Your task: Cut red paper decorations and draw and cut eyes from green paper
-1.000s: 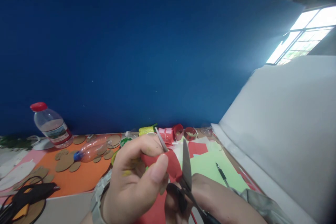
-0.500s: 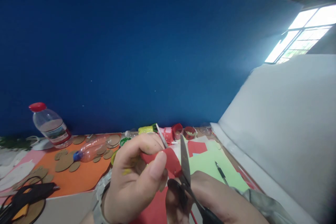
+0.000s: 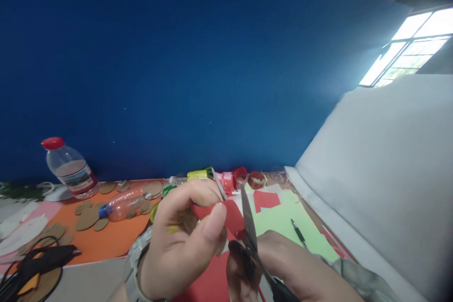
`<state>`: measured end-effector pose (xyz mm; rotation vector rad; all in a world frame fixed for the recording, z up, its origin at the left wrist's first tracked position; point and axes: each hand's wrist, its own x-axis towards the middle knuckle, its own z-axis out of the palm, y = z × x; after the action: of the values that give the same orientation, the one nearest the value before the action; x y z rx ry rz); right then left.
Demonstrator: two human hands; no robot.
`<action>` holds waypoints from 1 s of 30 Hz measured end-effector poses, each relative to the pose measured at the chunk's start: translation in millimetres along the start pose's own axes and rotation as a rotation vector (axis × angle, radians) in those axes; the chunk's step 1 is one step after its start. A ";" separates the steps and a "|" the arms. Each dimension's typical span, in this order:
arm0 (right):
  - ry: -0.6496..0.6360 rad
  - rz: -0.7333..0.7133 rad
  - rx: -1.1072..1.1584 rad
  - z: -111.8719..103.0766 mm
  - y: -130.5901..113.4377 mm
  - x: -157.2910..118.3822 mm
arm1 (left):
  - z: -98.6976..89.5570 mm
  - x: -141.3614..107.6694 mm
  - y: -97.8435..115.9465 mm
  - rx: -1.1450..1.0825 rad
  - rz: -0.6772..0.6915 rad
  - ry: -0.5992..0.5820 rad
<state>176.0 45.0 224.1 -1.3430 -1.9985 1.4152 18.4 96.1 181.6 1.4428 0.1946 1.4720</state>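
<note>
A small piece of red paper (image 3: 233, 217) is pinched between the thumb and fingers of my left hand (image 3: 187, 240). My right hand (image 3: 272, 259) grips a pair of scissors (image 3: 249, 214) by its black handles. The two blades stand apart, one on either side of the red paper, with their tips pointing away from me. Below my hands lies a larger red sheet (image 3: 208, 281), partly covered by them. Yellow smears show on my left palm.
Left, an orange sheet (image 3: 116, 243) bears cardboard discs (image 3: 87, 219) and a clear plastic bottle (image 3: 125, 203). A red-capped bottle (image 3: 72, 170) stands behind; a black glue gun (image 3: 46, 259) lies in front. A pen (image 3: 299, 231) rests on green paper (image 3: 279, 222) at right, before a blue wall (image 3: 177, 80).
The scissor blades have closed slightly around the red paper. My left hand still pinches the paper in nearly the same place, and the view has shifted very little.
</note>
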 end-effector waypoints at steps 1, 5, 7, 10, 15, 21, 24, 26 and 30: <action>0.002 -0.003 0.007 -0.4 -0.1 0.4 | -0.3 0.2 -0.1 0.007 0.002 -0.002; -0.002 -0.007 0.034 -1.8 -0.5 1.2 | -1.7 -0.2 -0.9 0.009 -0.006 -0.013; 0.000 -0.009 0.040 -1.7 0.3 0.9 | -2.4 -0.5 -1.2 0.009 -0.004 -0.016; 0.020 -0.017 0.045 -0.5 2.5 0.4 | -3.2 -0.8 -1.3 0.026 0.005 -0.021; 0.026 -0.033 0.080 -0.2 5.0 1.8 | -3.5 0.0 -0.5 0.050 0.000 -0.015; -0.005 -0.047 0.105 -2.8 6.9 1.6 | -2.7 0.5 0.6 0.049 0.003 -0.008; -0.002 -0.030 0.100 -2.9 7.2 1.0 | -2.9 -0.4 -0.1 0.036 -0.006 -0.011; -0.001 -0.012 0.090 -2.3 7.3 1.1 | -3.5 -1.3 -0.8 0.022 -0.017 -0.015; -0.008 0.014 0.075 -1.0 7.3 1.5 | -4.6 -2.6 -1.9 -0.007 -0.040 -0.030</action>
<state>179.6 47.2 217.9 -1.3231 -1.9247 1.4891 15.0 97.4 177.4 1.4470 0.1987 1.4171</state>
